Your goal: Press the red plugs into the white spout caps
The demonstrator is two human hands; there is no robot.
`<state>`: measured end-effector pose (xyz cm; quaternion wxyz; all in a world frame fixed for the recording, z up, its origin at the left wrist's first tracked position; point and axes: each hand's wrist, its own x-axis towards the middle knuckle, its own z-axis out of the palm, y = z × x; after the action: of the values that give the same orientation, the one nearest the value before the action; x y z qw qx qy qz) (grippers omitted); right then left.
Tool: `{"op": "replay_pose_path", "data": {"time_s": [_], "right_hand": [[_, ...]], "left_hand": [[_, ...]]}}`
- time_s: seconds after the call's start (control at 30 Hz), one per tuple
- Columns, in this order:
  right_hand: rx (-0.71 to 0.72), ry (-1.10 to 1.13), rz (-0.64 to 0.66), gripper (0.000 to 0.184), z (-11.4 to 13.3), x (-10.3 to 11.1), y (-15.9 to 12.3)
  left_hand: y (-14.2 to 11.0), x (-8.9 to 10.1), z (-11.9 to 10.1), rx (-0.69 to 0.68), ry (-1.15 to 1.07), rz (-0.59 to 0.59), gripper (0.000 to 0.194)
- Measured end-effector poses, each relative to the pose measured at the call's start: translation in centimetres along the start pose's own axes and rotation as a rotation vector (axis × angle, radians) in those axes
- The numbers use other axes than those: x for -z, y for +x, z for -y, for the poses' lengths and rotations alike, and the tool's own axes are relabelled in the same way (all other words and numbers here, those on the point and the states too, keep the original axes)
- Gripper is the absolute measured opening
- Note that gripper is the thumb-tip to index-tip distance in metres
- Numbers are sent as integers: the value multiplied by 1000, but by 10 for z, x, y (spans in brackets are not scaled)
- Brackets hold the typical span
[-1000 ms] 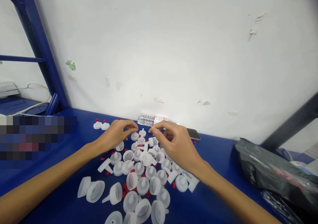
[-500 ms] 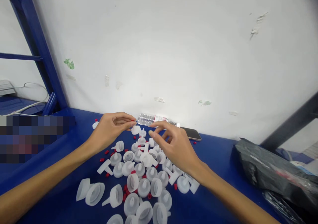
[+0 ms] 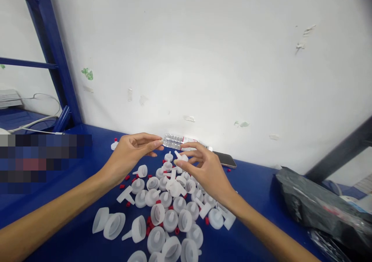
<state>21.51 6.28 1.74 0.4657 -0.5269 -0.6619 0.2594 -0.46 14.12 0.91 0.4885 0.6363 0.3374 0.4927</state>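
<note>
My left hand (image 3: 140, 145) is closed in a pinch above the far side of the pile. What its fingertips hold, if anything, is hidden. Just to its right, my right hand (image 3: 200, 159) grips a translucent white nozzle cap (image 3: 182, 157) between thumb and fingers, its spout pointing up and left. Below both hands spreads a heap of similar white nozzle caps (image 3: 171, 220), some spout up, others on their sides. Small red tip caps (image 3: 148, 220) lie scattered among them. Left of my left wrist stands a nozzle cap with a red tip (image 3: 115, 143).
A clear plastic bottle (image 3: 173, 142) lies against the wall behind my hands, beside a dark phone (image 3: 226, 159). At the right sits a grey plastic bag (image 3: 314, 204). A blue metal frame (image 3: 59, 64) rises at the left of the blue table (image 3: 72, 235).
The white nozzle cap at my left fingertips is gone from there, and one now shows in my right fingers, which were empty. The red piece at my left fingertips no longer shows. The view shifts slightly.
</note>
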Motion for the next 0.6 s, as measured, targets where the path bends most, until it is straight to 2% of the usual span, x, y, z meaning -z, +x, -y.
{"op": "replay_pose_path", "data": {"time_s": [0.13, 0.3, 0.5, 0.6], "right_hand": [[1, 64, 62, 49, -2, 0, -1], [38, 88, 112, 49, 4, -1, -4], [19, 148, 123, 48, 9, -4, -5], [10, 152, 138, 60, 10, -5, -6]], "left_hand": [[-8, -10, -1, 25, 5, 91, 21], [-19, -21, -5, 37, 20, 174, 14], [-25, -26, -4, -16, 97, 117, 26], [-20, -22, -8, -66, 225, 31, 34]]}}
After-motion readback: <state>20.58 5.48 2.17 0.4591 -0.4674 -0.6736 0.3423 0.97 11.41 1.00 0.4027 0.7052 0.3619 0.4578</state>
